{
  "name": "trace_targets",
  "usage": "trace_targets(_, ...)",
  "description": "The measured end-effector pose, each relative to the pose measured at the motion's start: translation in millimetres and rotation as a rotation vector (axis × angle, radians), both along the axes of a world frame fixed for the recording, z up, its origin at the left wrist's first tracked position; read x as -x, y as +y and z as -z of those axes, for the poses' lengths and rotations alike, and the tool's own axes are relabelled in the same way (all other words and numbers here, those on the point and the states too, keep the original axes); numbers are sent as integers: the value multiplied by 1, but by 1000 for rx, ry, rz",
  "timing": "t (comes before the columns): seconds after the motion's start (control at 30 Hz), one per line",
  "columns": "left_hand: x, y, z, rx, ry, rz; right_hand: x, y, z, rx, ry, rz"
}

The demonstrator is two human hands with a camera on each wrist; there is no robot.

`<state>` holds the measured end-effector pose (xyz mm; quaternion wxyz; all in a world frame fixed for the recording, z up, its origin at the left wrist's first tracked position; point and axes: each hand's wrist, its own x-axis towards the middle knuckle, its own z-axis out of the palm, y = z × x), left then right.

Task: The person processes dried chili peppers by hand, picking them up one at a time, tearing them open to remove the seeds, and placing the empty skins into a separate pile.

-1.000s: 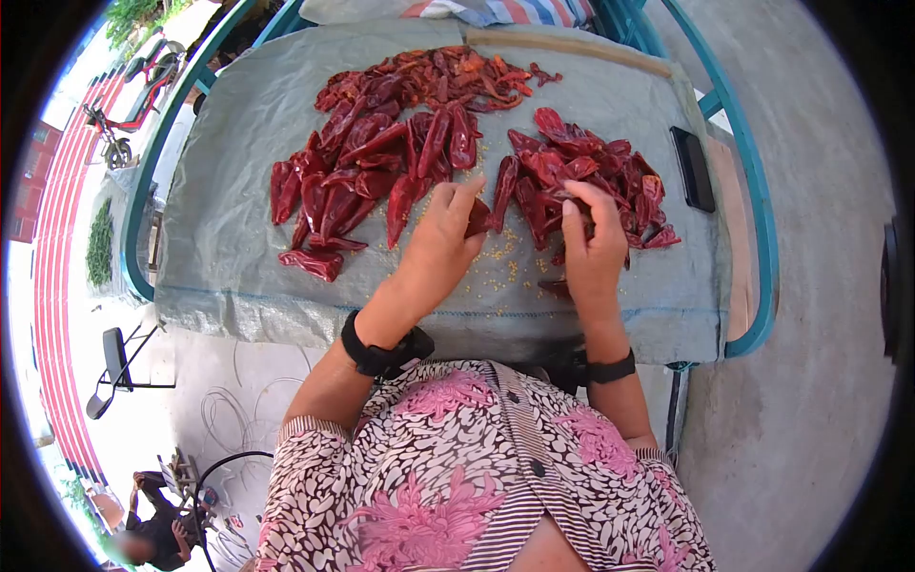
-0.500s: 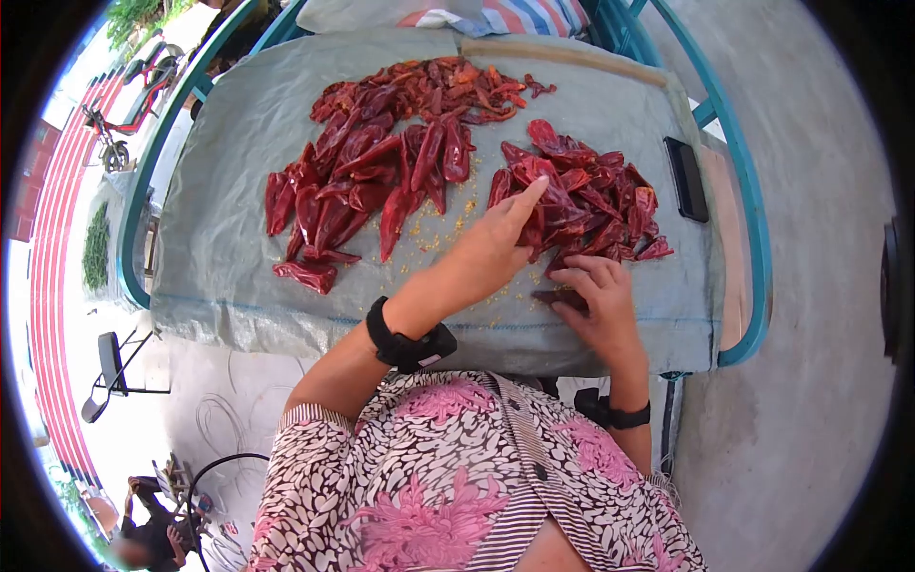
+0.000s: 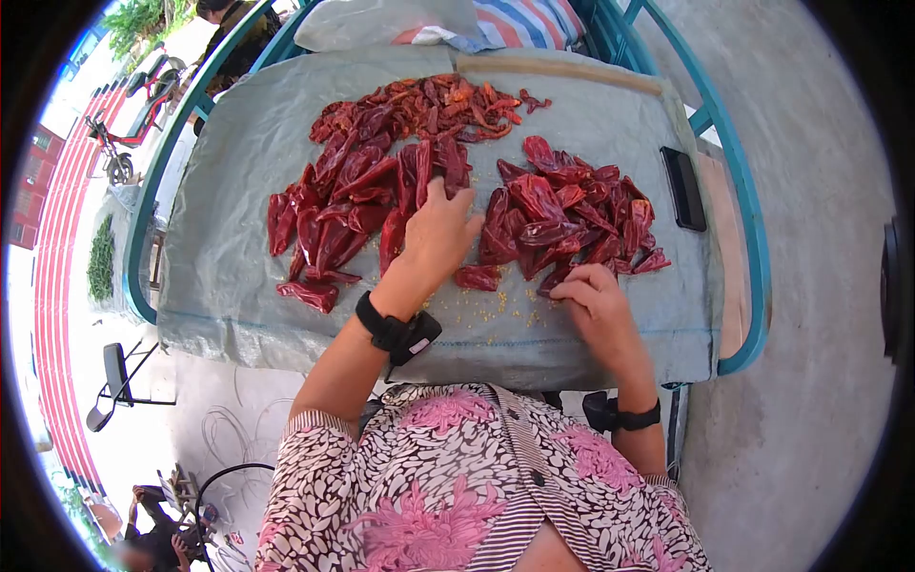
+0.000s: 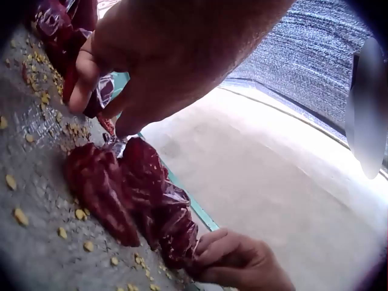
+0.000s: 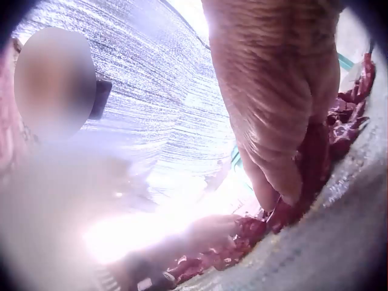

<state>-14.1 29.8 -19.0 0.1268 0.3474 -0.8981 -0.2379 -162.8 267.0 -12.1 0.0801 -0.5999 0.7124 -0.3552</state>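
Observation:
Wrinkled dried red peppers lie in a left heap [image 3: 329, 214] and a right heap [image 3: 581, 224] on a grey-green woven sheet [image 3: 238, 162]. At the right edge of the left heap, my left hand [image 3: 438, 234] holds a dark red pepper [image 3: 452, 160] by its near end. The left wrist view shows a pepper [image 4: 100, 97] between this hand's thumb and fingers. My right hand [image 3: 602, 310], near the sheet's front, pinches a pepper [image 3: 552, 280] at the right heap's near side. Between the hands lies a short pepper piece [image 3: 477, 277].
Pale yellow seeds [image 3: 500, 307] are scattered before the heaps. Smaller, more orange pepper pieces [image 3: 434, 100] lie at the back. A black phone [image 3: 683, 189] rests on the right side of the sheet, inside a teal metal rail [image 3: 758, 257]. Striped sacking [image 3: 524, 24] sits beyond.
My left hand reached to the right heap, then swung back left to the left heap. The right hand came back towards me. A short pepper piece now shows between the hands.

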Motion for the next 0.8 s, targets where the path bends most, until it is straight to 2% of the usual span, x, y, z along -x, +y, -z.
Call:
trace_targets(0.1, 5, -1, 10, 14, 56, -10, 7, -18, -27, 104, 15, -2)
trace_targets(0.2, 0, 6, 0, 51, 223, 29, 23, -38, -36, 190, 60, 25)
trace_targets(0.3, -5, 18, -8, 96, 411, 227, 18, -52, -38, 279, 158, 142)
trace_targets(0.33, -7, 24, -15, 41, 422, 293, 13, -58, -32, 302, -60, 142)
trace_targets(0.43, -12, 38, -19, 12, 439, 398, 0, -72, -31, 243, -197, 112)
trace_targets(0.47, -14, 41, -20, -19, 436, 399, 0, -72, -30, 158, -275, 90)
trace_targets(0.57, -20, 37, -18, 37, 394, 410, -1, -71, -24, 104, -358, 90)
trace_targets(0.67, -27, 30, -16, 12, 439, 439, -1, -69, -30, 76, -226, 25)
trace_targets(0.77, -34, 23, -21, -124, 376, 280, 2, -69, -26, 171, -10, 59)
trace_targets(0.8, -34, 17, -20, -11, 378, 193, 1, -69, -26, 218, -3, 125)
